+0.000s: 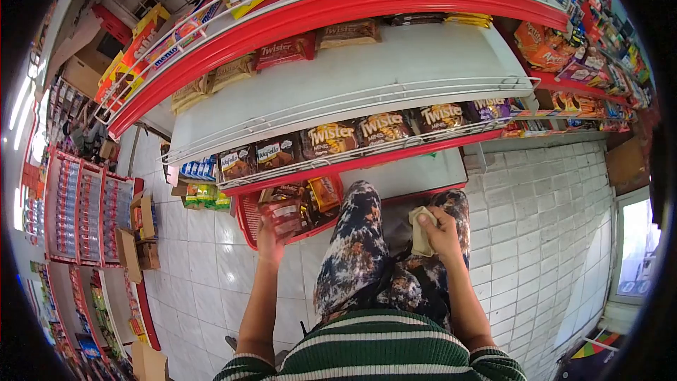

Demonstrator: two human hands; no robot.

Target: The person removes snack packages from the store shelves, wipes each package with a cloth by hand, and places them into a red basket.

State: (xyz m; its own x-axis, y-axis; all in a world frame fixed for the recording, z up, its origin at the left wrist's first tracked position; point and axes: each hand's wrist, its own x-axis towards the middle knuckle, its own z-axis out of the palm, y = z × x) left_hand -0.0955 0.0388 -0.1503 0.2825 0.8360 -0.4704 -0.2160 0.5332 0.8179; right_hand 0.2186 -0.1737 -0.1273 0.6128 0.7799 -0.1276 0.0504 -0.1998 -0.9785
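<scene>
My left hand (pixel 268 237) is closed on a red snack packet (pixel 283 217), held over a red plastic basket (pixel 248 222). Inside the basket lie several snack packs, among them an orange one (pixel 324 193). Above my right thigh, my right hand (pixel 444 235) grips a folded, pale yellowish cloth (pixel 422 233). In front of me, the white middle shelf (pixel 338 85) carries Twister packets along its back, including a red one (pixel 285 51). On the shelf below stands a row of Twister Minis packs (pixel 328 139) and Wafello packs (pixel 275 153).
White wire rails (pixel 352 102) run along the shelf fronts. Overhead is a red-edged shelf (pixel 338 1) with boxed sweets. Red racks of bottles (pixel 88 204) and open cardboard boxes (pixel 130 257) stand at left. More snack shelves (pixel 585 109) continue at right, above a tiled floor (pixel 536 226).
</scene>
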